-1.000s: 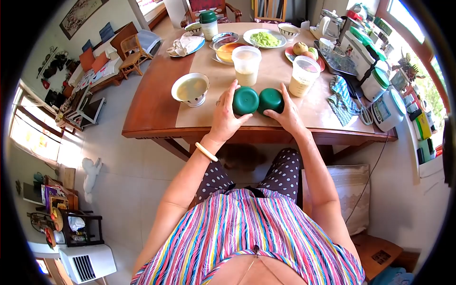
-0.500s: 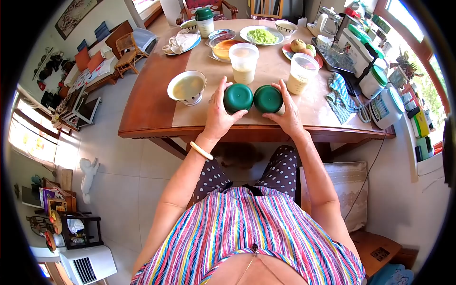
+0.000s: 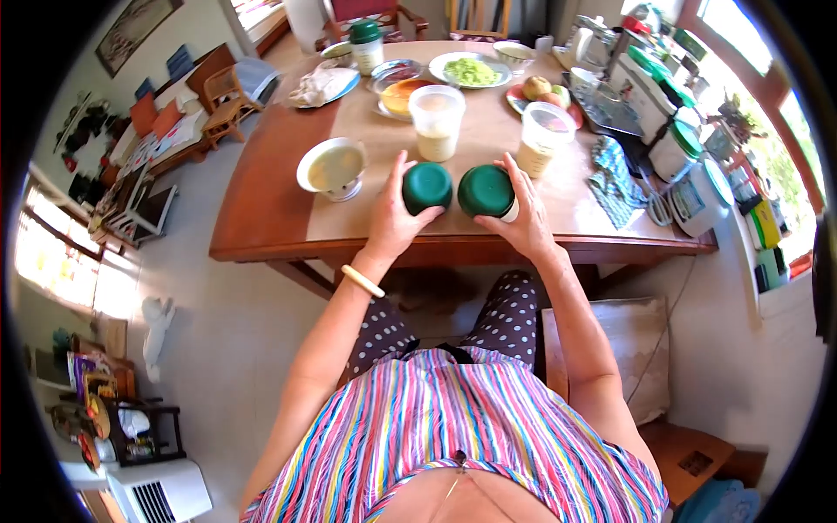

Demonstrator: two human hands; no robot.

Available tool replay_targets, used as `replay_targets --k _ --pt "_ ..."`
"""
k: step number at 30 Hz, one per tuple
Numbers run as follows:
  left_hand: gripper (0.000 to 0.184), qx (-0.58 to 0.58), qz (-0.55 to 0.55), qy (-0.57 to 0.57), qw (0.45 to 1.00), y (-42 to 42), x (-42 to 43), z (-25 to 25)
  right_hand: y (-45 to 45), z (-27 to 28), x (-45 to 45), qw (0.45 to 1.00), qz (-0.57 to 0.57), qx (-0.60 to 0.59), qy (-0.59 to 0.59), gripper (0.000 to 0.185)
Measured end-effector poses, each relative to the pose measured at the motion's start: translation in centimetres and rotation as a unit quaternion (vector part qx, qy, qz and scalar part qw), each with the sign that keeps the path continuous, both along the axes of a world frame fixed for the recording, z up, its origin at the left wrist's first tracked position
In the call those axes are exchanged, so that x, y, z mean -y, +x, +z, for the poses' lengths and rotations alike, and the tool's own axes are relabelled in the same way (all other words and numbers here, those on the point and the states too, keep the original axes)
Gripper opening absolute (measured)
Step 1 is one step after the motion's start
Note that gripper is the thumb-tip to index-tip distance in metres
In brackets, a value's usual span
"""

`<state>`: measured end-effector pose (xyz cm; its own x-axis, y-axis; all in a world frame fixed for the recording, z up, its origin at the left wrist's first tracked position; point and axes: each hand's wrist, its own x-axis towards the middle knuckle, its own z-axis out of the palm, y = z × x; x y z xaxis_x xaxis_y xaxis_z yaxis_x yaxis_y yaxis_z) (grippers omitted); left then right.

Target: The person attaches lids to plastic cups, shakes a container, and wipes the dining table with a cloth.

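Observation:
My left hand is wrapped round the side of a green-lidded jar at the table's near edge. Beside it, my right hand grips a second green-lidded jar, tilted a little so that some of its pale body shows. A narrow gap separates the two lids. Just beyond them stand two open, clear plastic cups, one on the left and one on the right, each with pale contents low inside. Left of my left hand is a bowl of cloudy liquid.
Farther back are a plate of shredded green food, an orange-filled dish, a plate of fruit and another green-lidded jar. A checked cloth, scissors and a large white tub lie to the right.
The two jars have moved slightly apart, and the right one now tilts to show its pale side. Both hands keep their hold. The whole view has shifted a little.

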<state>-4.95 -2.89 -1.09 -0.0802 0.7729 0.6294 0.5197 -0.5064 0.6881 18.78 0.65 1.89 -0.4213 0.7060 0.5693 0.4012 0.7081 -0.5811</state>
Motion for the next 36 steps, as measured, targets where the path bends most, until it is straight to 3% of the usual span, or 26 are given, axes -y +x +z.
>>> replay_targets --k 2,3,4,5,6,10,12,16,17,19,27,30,33,36 --pt "0.097 -0.028 0.012 -0.065 0.997 0.0 0.2 0.1 1.9 2.7 0.4 0.997 -0.008 -0.045 0.057 0.098" --pt "0.094 -0.109 0.075 -0.011 0.991 0.7 0.5 0.6 3.5 5.4 0.0 0.992 -0.051 -0.028 0.116 0.09" --pt "0.092 -0.189 0.138 0.042 0.971 1.3 0.8 1.3 4.5 7.4 -1.9 0.974 -0.055 -0.085 0.202 0.083" --pt "0.09 -0.186 0.113 0.071 0.973 2.2 0.9 2.5 6.0 8.4 -4.1 0.978 -0.067 -0.133 0.144 0.082" --pt "0.088 -0.183 0.09 0.098 0.974 3.7 1.0 3.8 7.0 10.8 -5.2 0.982 -0.034 -0.184 0.009 0.08" --pt "0.082 -0.086 0.032 0.083 0.992 9.5 -3.0 5.2 9.2 13.6 -11.5 0.997 -0.068 -0.003 -0.027 0.077" --pt "0.086 -0.027 0.006 0.014 1.0 11.6 -7.7 3.3 9.3 14.3 -13.4 0.989 -0.048 0.131 -0.051 0.075" --pt "0.09 0.018 -0.046 -0.097 0.994 14.5 -12.9 1.8 8.8 15.5 -15.2 0.957 -0.032 0.277 -0.077 0.071" --pt "0.09 0.105 -0.136 -0.116 0.978 14.9 -13.8 1.5 8.5 15.8 -15.1 0.952 -0.025 0.295 -0.079 0.071" --pt "0.089 0.147 -0.176 -0.096 0.969 15.9 -15.7 0.4 7.7 16.3 -14.7 0.94 -0.011 0.33 -0.082 0.072" --pt "0.08 0.164 -0.123 -0.081 0.975 16.6 -15.8 -0.4 6.4 17.2 -15.7 0.901 0.023 0.432 -0.033 0.08" --pt "0.077 0.16 -0.118 -0.093 0.976 16.7 -15.5 0.0 5.8 17.7 -15.6 0.887 0.027 0.461 -0.011 0.075" --pt "0.076 0.148 -0.107 -0.092 0.979 16.5 -15.1 0.4 4.2 18.9 -14.2 0.857 -0.046 0.511 -0.048 0.072" --pt "0.075 0.167 -0.123 -0.093 0.974 16.7 -16.1 -0.6 2.1 19.8 -13.4 0.79 -0.148 0.573 -0.159 0.076"
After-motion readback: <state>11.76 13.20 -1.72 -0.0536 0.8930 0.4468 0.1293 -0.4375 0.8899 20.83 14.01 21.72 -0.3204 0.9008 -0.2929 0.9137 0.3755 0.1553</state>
